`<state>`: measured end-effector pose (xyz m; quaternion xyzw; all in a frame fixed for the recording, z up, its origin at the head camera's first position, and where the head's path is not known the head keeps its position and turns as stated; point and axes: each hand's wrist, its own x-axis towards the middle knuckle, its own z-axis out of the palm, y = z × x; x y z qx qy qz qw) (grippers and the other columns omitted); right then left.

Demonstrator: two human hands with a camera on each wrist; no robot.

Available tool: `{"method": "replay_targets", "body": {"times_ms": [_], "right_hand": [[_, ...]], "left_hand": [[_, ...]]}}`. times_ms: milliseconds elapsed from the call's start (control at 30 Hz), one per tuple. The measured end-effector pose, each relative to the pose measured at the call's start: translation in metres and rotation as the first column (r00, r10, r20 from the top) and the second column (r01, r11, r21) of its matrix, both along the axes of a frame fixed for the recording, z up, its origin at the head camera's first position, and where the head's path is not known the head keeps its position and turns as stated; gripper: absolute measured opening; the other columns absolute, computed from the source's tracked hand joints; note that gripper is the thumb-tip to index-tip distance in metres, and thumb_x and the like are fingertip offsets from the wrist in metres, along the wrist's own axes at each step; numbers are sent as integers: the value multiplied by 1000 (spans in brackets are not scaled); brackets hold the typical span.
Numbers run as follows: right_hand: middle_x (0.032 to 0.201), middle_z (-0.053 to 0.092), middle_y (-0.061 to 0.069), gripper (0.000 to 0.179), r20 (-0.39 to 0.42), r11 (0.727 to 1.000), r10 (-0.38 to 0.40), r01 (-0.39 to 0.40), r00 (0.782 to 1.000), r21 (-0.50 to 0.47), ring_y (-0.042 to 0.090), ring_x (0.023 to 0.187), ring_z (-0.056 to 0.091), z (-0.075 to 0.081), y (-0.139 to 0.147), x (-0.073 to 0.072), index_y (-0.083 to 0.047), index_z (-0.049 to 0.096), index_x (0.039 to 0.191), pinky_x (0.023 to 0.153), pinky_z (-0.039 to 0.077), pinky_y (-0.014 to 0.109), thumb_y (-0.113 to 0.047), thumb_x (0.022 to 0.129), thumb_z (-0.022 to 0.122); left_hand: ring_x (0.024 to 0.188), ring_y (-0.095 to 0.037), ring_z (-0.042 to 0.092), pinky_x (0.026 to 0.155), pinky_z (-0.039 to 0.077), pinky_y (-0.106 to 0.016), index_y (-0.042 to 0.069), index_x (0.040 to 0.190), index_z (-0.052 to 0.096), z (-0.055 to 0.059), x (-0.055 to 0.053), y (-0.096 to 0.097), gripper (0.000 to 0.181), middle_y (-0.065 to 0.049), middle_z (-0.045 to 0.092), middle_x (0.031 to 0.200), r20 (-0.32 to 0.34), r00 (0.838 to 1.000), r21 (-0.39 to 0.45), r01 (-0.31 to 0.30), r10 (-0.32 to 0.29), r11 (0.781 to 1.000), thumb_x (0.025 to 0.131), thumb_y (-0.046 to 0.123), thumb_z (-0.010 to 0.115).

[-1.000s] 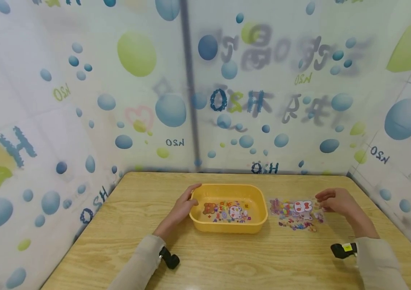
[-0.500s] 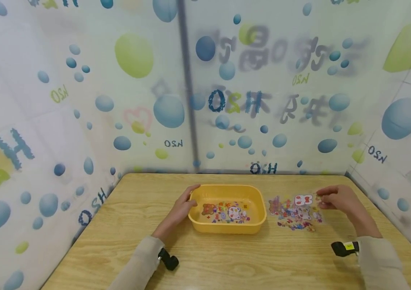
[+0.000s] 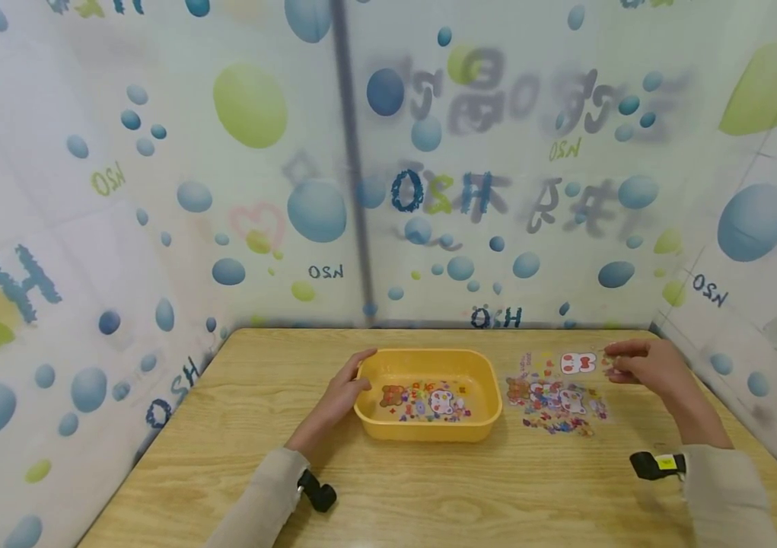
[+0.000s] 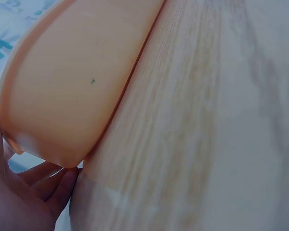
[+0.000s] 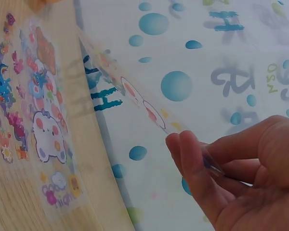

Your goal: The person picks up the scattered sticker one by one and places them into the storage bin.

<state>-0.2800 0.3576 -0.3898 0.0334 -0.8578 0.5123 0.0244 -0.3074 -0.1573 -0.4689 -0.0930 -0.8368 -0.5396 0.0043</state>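
My left hand (image 3: pixel 330 402) grips the left end of a yellow plastic basin (image 3: pixel 429 432), thumb over the rim. In the left wrist view its fingers (image 4: pixel 50 185) curl against the basin's outer corner. Inside the basin lies a clear sticker sheet (image 3: pixel 441 402) with a bear and a white animal. To the right, my right hand (image 3: pixel 655 374) pinches the right edge of another transparent sticker sheet (image 3: pixel 577 363), printed with a red-bowed rabbit. The right wrist view shows this sheet (image 5: pixel 149 110) raised at a slant, above several overlapping sticker sheets (image 5: pixel 48 134) on the table.
The wood-grain table (image 3: pixel 484 487) stands against a pale curtain (image 3: pixel 532 152) printed with blue and green bubbles, which also runs along both sides. A black wrist camera (image 3: pixel 316 491) sits on the left sleeve, another black camera (image 3: pixel 648 466) on the right.
My right hand has taken hold of the rabbit sticker sheet and moved it up and away from the other sheets. The left hand keeps its place on the basin.
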Motion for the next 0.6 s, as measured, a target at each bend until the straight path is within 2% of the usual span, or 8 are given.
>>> {"method": "replay_targets", "body": {"times_ms": [300, 400, 533, 600], "right_hand": [[110, 73, 17, 40, -21, 999, -16, 17, 1000, 49, 2, 76, 74, 1, -1, -1, 26, 50, 133, 71, 62, 24, 0, 102, 52], [107, 73, 11, 41, -18, 999, -16, 17, 1000, 41, 2, 76, 74, 2, -1, 0, 26, 50, 133, 71, 62, 25, 0, 102, 52], [95, 71, -6, 42, -13, 1000, -11, 11, 1000, 12, 1, 75, 73, 3, -3, 0, 26, 49, 134, 71, 62, 24, 0, 102, 54], [92, 71, -9, 42, -9, 1000, -10, 10, 1000, -1, 1, 75, 73, 3, -3, 0, 27, 48, 134, 71, 62, 24, 0, 102, 54]], "left_hand": [[156, -45, 24, 124, 25, -63, 24, 157, 45, -1, -1, 0, 64, -10, 33, 169, -2, 1000, -9, -6, 6, 1000, 94, 10, 50], [157, -44, 24, 124, 25, -63, 25, 157, 45, -1, -1, 1, 64, -10, 33, 169, 3, 1000, -6, -8, 8, 1000, 95, 9, 50], [157, -45, 23, 123, 25, -64, 25, 157, 44, -1, 0, 1, 64, -11, 32, 170, 9, 1000, -4, -4, 4, 1000, 95, 9, 50], [157, -44, 23, 123, 26, -63, 25, 157, 44, -1, 0, 1, 64, -11, 31, 170, 11, 1000, -3, -5, 5, 1000, 95, 9, 50]]}}
